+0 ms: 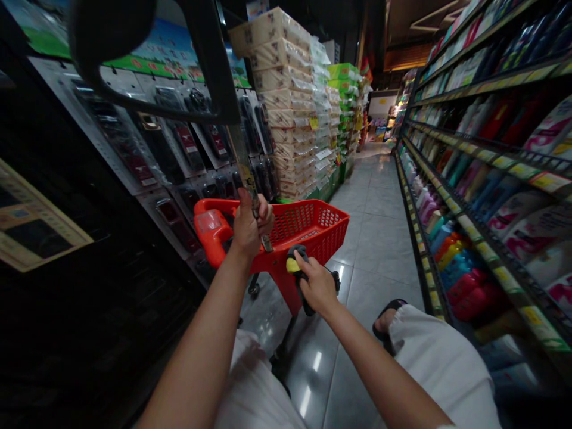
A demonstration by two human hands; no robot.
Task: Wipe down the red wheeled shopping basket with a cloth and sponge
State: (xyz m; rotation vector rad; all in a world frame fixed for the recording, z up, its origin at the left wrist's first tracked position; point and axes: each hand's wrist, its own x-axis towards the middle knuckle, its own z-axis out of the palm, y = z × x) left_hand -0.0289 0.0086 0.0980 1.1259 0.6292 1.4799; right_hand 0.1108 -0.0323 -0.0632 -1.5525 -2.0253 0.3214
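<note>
My left hand [251, 225] is closed round the thin shaft of a long-handled tool [243, 164] whose dark framed head [152, 59] rises to the top of the view. A little lower and to the right, my right hand [316, 285] grips a black handle with a yellow part [295, 263] at the near edge of a red shopping cart [308, 229]. The cart's mesh basket stands just beyond both hands; I cannot see anything inside it. My white trousers and one sandalled foot [388, 319] show below.
A shop aisle with a glossy tiled floor [379, 238] runs ahead. Shelves of bottles [473, 196] line the right side. On the left hang packaged goods on a panel [179, 149], then tall stacks of tissue packs [290, 101].
</note>
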